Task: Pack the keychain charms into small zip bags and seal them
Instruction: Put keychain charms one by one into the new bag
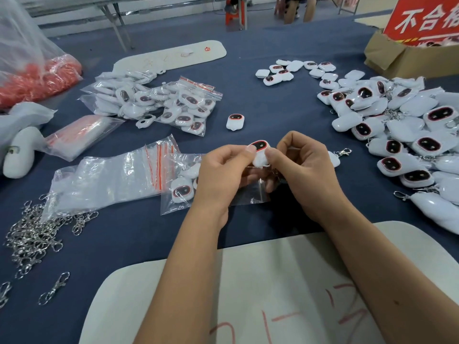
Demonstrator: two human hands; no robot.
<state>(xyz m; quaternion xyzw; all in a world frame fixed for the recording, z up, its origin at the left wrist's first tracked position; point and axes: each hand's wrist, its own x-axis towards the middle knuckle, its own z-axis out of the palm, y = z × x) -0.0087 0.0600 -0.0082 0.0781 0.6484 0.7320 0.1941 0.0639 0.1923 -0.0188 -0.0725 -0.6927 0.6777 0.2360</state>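
**White charms everywhere, nowhere near done**

Clear bagged charms (183, 105) sit piled on the left, so a fair batch looks finished. Mid-table, the left hand (223, 170) and right hand (303, 165) both pinch one charm (259, 152) over an open zip bag (250, 192), not sealed yet. Off right, a big loose pile (402, 125) waits.

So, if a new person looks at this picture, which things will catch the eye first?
First, the two hands at the centre: the left hand and right hand pinch one white charm above a small clear zip bag. Next, the big heap of loose charms on the right of the blue table. Then the red sign at the top right corner.
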